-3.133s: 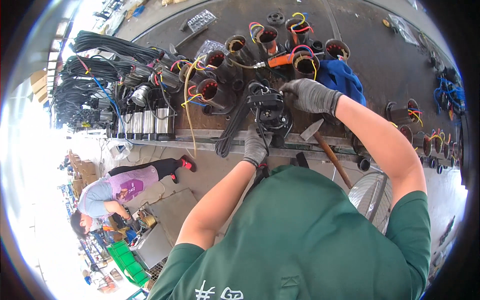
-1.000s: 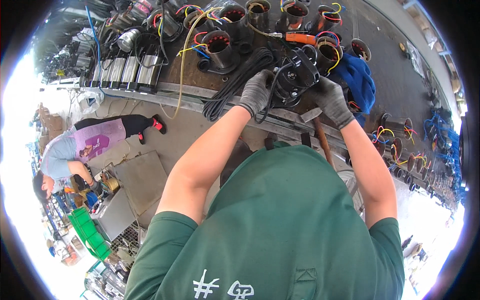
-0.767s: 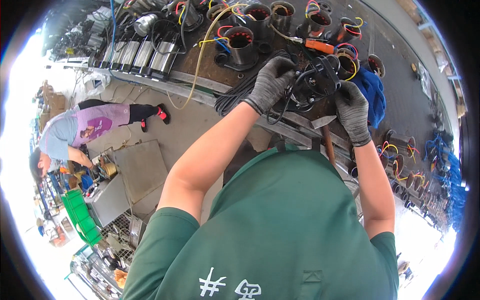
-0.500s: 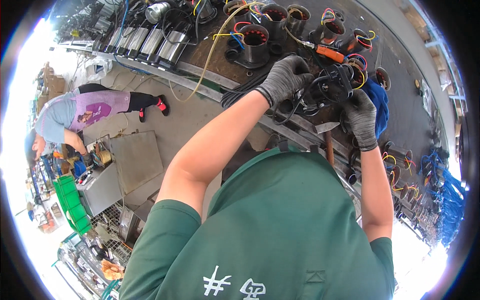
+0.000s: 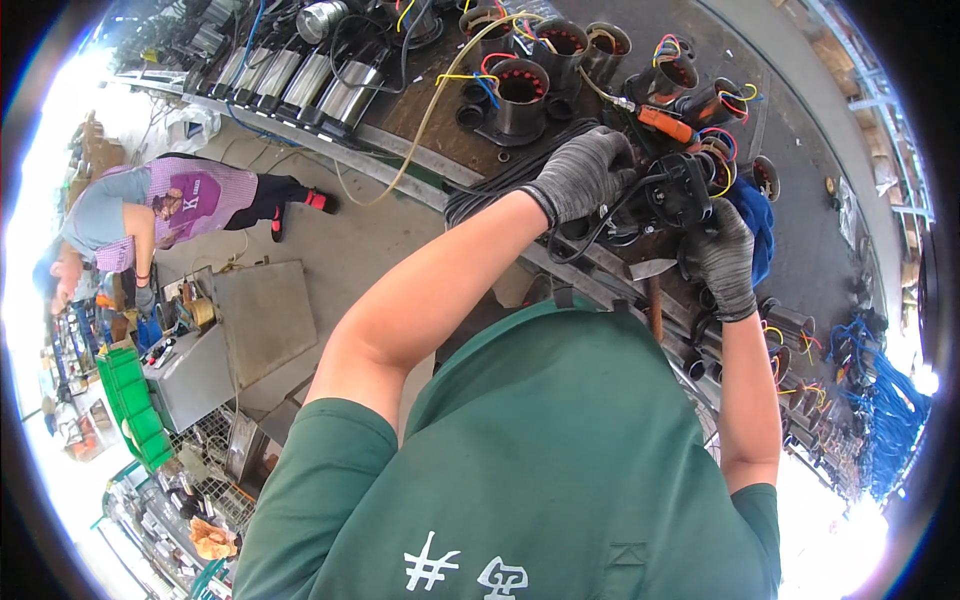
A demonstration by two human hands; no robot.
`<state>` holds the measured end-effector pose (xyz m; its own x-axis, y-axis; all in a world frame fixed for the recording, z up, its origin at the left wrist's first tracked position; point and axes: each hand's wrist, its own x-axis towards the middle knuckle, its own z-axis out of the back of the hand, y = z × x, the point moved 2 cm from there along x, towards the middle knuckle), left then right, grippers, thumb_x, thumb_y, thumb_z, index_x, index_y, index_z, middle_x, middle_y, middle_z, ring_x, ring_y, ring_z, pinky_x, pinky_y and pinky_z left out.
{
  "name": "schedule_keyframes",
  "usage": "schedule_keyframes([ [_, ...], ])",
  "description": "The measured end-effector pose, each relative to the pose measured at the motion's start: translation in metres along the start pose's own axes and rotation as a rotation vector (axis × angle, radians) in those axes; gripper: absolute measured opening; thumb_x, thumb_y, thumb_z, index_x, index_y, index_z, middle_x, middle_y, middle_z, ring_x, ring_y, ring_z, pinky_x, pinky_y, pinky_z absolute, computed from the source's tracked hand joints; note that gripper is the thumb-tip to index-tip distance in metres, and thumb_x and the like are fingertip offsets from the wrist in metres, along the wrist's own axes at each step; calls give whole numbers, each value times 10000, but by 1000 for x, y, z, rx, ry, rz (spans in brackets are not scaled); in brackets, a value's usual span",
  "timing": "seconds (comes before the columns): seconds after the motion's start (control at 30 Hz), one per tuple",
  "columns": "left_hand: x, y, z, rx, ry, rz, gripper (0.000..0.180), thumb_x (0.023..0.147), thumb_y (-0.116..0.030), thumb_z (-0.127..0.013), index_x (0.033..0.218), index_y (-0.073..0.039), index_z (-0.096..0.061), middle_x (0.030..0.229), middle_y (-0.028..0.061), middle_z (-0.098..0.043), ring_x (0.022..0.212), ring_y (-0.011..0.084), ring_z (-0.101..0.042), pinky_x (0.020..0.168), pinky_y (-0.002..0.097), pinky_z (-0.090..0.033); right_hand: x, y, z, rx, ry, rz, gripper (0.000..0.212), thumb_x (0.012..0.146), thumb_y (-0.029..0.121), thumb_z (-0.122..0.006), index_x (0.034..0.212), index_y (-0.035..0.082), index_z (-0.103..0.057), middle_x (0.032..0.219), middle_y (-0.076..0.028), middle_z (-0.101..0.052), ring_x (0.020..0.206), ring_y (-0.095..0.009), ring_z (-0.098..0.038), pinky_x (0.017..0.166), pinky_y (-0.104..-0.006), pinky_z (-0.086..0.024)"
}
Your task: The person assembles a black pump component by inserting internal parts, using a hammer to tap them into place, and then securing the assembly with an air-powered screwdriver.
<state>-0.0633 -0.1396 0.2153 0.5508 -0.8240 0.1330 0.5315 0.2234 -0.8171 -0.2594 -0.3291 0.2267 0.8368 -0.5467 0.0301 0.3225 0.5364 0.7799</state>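
Observation:
My left hand [image 5: 590, 175], in a grey knit glove, is closed at the far left side of a black housing part [image 5: 682, 190]. Its fingertips are curled inward, and what they pinch is hidden. A black cable [image 5: 585, 245] loops below that hand toward the part. From the near right, my right hand [image 5: 722, 260], gloved alike, grips the black part's lower edge, with the fingers partly hidden. Just beyond the part lies an orange-bodied air tool [image 5: 668, 125] with a hose. A blue cloth [image 5: 758, 225] sits against the right hand's far side.
Several dark motor casings [image 5: 522, 95] with coloured wires stand on the dark bench [image 5: 800, 120]. Silver finned cylinders [image 5: 350, 95] line its left part. A hammer [image 5: 654, 295] lies near my body. To the left, a co-worker [image 5: 180, 205] bends over near green bins [image 5: 130, 400].
The black part has tipped, showing more of its broad face. My hands stay beside it, shifted slightly down in the picture. The co-worker's arm has moved.

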Motion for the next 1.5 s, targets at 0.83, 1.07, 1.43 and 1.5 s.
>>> schedule_keyframes([
  [0.83, -1, -11, -2, 95, 44, -78, 224, 870, -103, -663, 1083, -36, -646, 1050, 202, -631, 992, 417, -635, 875, 481, -535, 2, 19, 7, -34, 46, 108, 356, 704, -84, -699, 1037, 32, -654, 882, -136, -688, 799, -294, -705, 730, -364, -559],
  [1.07, 13, 13, 2, -313, 249, 117, 198, 876, -72, -666, 1065, -10, -671, 1013, 121, -680, 959, 246, -663, 899, 354, -535, 14, 32, 13, -213, 75, 236, 296, 675, 20, -797, 955, 48, -704, 866, -144, -700, 803, -344, -697, 722, -387, -559],
  [1.43, 153, 152, -112, -1444, -152, 1109, 179, 983, -279, -662, 1084, -141, -608, 992, 86, -649, 877, 290, -652, 763, 478, -616, 10, 26, 6, -185, 22, 313, 299, 738, 22, -752, 1006, 65, -626, 812, -157, -642, 745, -375, -651, 658, -464, -530],
  [1.5, 174, 169, -134, -1525, -271, 1123, 171, 981, -289, -666, 1052, -145, -607, 1003, 67, -648, 894, 279, -640, 743, 483, -617, 9, 33, 7, -230, 13, 313, 311, 725, 25, -748, 1007, 66, -625, 825, -159, -642, 757, -378, -649, 662, -465, -526],
])
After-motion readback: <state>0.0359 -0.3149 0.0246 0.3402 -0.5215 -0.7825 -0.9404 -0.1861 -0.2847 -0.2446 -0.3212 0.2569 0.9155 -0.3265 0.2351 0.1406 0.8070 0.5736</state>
